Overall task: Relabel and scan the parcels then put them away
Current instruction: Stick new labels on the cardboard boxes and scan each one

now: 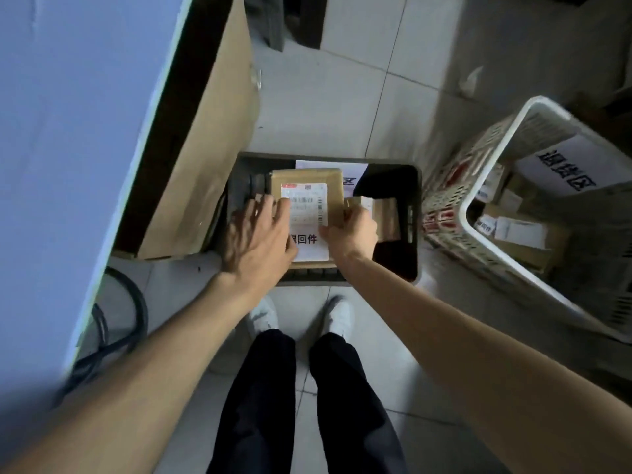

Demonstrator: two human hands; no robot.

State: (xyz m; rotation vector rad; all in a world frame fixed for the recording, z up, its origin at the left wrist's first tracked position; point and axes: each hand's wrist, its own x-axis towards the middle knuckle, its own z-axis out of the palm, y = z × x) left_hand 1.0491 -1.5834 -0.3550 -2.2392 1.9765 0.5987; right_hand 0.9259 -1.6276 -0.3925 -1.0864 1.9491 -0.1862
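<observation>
A brown cardboard parcel (307,177) with a white shipping label (305,203) is held over the dark plastic crate (413,213) on the floor. My left hand (256,237) lies on the parcel's left side with its fingers spread over the label's edge. My right hand (352,227) grips the parcel's right edge, with the thumb on the label. A smaller brown parcel (386,213) lies in the crate to the right. A white sheet with red characters (309,244) shows below the label.
A white lattice basket (478,206) with several labelled parcels stands at the right. A large cardboard box (205,131) and a pale table edge (51,131) fill the left. Black cables (113,330) lie on the tiled floor. My shoes (301,316) stand just before the crate.
</observation>
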